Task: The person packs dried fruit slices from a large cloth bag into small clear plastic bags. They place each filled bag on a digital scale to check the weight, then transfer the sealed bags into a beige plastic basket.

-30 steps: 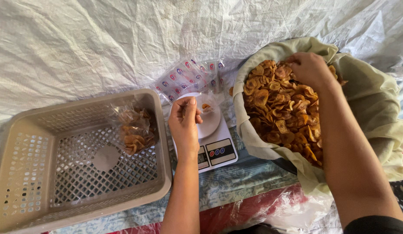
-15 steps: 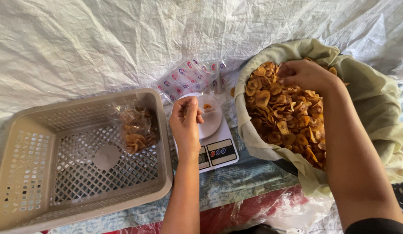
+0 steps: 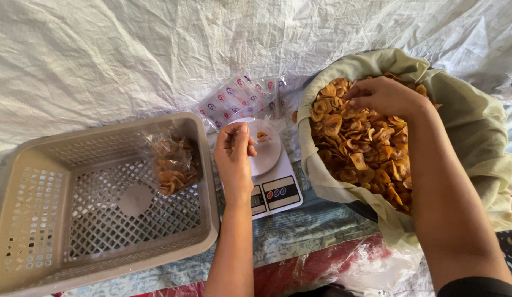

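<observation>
The step in hand looks like filling and weighing a small bag. The left hand [image 3: 234,151] pinches the mouth of a clear bag [image 3: 262,132] over the white scale [image 3: 270,176], its grip closed on the plastic. The right hand [image 3: 385,96] curls into the chips [image 3: 360,148] in the cloth-lined basket [image 3: 476,115], fingers closing on some. Next, those chips need carrying left to the bag.

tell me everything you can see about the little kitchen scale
The kitchen scale is small, white and flat, with a round white weighing plate and a front panel with a display and buttons. It lies between the grey basket and the cloth-lined bowl of chips. A clear plastic bag with a few chips sits on its plate, held open by the left hand, which hides its left edge.
</observation>
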